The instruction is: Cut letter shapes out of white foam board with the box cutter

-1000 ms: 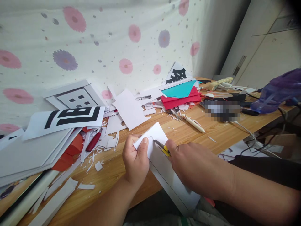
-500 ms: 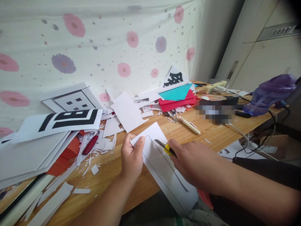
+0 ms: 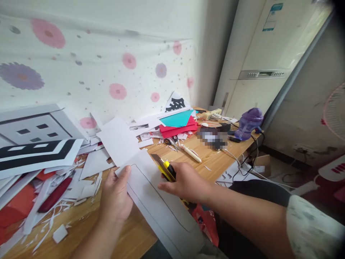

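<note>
My left hand (image 3: 116,196) grips the upper left corner of a long white card (image 3: 159,205) that has a thin outline drawn on it. The card lies across the front edge of the wooden table (image 3: 215,158) and hangs over it. My right hand (image 3: 185,183) is closed around a yellow utility knife (image 3: 165,168). Its blade points up and to the left, lifted off the card's right side.
Piles of white card and paper scraps (image 3: 81,180) cover the left of the table, among them a sheet with a thick black print (image 3: 35,154). Red and teal sheets (image 3: 179,124), scissors (image 3: 171,142), a pen (image 3: 191,153) and a purple glue gun (image 3: 248,122) lie farther back.
The view has swung to the right. My right hand has pulled the knife away from the outline and raised the blade off the card. My left hand keeps its hold on the corner.
</note>
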{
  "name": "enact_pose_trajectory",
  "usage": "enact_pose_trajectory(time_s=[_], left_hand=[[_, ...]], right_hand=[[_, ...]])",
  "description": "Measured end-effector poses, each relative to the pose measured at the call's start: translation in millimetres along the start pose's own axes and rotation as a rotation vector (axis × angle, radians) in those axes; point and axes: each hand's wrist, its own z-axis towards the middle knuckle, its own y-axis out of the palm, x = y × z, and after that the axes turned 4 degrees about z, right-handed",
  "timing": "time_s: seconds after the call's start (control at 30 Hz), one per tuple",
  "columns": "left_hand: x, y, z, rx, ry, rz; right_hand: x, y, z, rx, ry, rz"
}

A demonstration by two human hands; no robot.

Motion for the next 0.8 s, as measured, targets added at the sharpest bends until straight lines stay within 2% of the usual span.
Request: enact_pose_trajectory(time_s=[0.3,0.4,0.47,0.53,0.6,0.7,0.8], left_hand=[[1,-1.5,2,-0.001,-0.088,0.031],[-1,-3.3,3,0.000,-0.125,0.038],[-4,-4.5,4,-0.001,-0.168,0.048],[-8,-5.4,5,0.016,-0.214,0.071],[-11,-5.4,8,0.050,-0.233,0.097],[-10,-2.3,9,0.073,-0.247,0.133],[-6,2.1,5,0.061,-0.301,0.173]], right_hand=[[7,8,6,0.007,0.011,0.132],[7,11,5,-0.003,0.033,0.096],[9,6,6,-0.028,0.047,0.053],[18,-15,8,-0.020,0.045,0.020],[36,-51,11,0.053,0.079,-0.025],[79,-119,13,0.236,0.288,-0.176],[124,-165,8,0.282,0.364,-0.247]])
